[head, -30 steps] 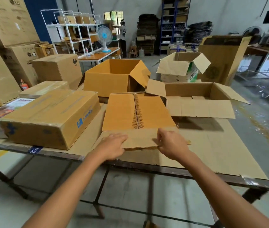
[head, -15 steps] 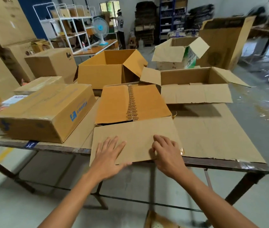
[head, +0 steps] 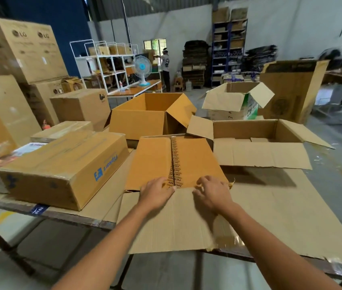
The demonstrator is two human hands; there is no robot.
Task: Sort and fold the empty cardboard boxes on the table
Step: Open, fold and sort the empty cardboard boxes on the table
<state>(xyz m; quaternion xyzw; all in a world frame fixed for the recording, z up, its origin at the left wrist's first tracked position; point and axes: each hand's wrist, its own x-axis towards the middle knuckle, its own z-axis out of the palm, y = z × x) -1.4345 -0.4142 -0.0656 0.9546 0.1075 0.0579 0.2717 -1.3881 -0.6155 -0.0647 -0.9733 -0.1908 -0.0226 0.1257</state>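
With both hands' fingers (head: 199, 186) curled at its fold crease, flattened box (head: 174, 162) lies on tabletop (head: 291, 216), grip unclear.

One view only — a wide-angle camera worn on the person's head, looking forward and down along both bare forearms. It sits close above the near edge of the desk (head: 304, 208), so the left hand (head: 155, 194) and right hand (head: 212, 195) fill the lower middle of the frame. Farther up, the view takes in the far shelving (head: 228, 49) and the back wall — straight lines bow towards the frame's edges.
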